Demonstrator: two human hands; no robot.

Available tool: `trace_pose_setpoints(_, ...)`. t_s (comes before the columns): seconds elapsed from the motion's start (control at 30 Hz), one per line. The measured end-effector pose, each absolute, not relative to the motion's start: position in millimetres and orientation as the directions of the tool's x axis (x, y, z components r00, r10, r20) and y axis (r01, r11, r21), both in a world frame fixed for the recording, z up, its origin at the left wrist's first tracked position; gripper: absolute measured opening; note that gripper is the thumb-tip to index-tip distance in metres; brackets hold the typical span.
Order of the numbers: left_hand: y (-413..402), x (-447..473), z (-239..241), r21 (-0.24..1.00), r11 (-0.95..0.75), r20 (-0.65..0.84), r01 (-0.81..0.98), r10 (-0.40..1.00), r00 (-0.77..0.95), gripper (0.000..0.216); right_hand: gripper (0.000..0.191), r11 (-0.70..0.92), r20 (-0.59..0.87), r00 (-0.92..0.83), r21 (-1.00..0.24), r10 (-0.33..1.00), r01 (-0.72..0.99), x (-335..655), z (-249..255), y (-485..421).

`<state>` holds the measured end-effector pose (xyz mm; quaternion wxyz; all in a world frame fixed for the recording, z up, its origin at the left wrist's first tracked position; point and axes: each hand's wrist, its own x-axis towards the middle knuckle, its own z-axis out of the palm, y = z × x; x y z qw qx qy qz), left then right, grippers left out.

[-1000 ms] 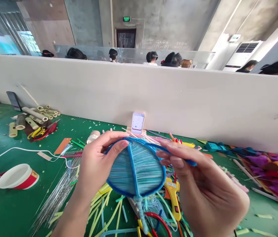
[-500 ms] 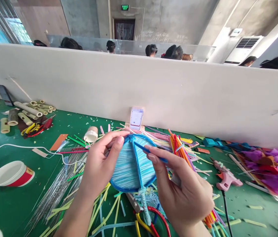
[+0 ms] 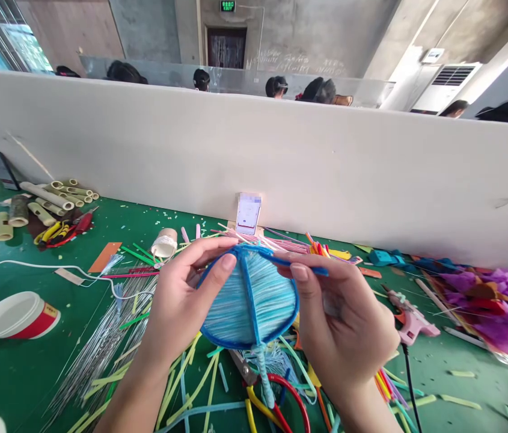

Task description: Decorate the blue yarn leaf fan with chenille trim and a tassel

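I hold a small round blue fan (image 3: pixel 249 297), wound with light blue thread and edged by a dark blue rim, above the green table (image 3: pixel 23 367). My left hand (image 3: pixel 181 297) grips its left edge, thumb across the front. My right hand (image 3: pixel 348 328) pinches the loose end of the blue rim strip (image 3: pixel 308 266) at the fan's upper right. The fan's wrapped handle (image 3: pixel 265 379) hangs down between my wrists.
Coloured strips (image 3: pixel 190 385), thin wires (image 3: pixel 100 349) and pliers with red and yellow handles (image 3: pixel 281 403) lie under my hands. A red-and-white paper bowl (image 3: pixel 14 316) stands at left, bamboo tubes (image 3: pixel 50 201) behind it. A pink glue gun (image 3: pixel 411 322) and purple feathers (image 3: pixel 492 300) lie right. A white partition (image 3: pixel 326 174) holds a phone (image 3: pixel 248 214).
My right hand has swung the loose blue strip from across the fan's face up to its top right rim. The fan has turned a little flatter toward me.
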<state>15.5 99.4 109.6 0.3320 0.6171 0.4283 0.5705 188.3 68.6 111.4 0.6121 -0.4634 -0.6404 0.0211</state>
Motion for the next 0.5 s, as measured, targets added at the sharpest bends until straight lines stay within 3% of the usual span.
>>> trace_pose_setpoints(0.2,99.8,18.2,106.2,0.887,-0.442,0.45,0.135,0.892,-0.031,0.022,0.018,0.608,0.722,0.121,-0.65,0.681,0.456,188.9,117.9,78.9)
trace_pose_setpoints(0.33,100.5,19.3,104.5,0.882,-0.449,0.461,0.144,0.886,-0.056,0.021,0.019,0.631,0.727,0.007,-0.601,0.687,0.491,185.0,118.2,81.3)
trace_pose_setpoints(0.5,100.2,21.7,106.3,0.898,-0.429,0.437,0.097,0.894,-0.095,0.018,0.024,0.663,0.799,-0.031,-0.475,0.6,0.578,186.5,121.2,78.8)
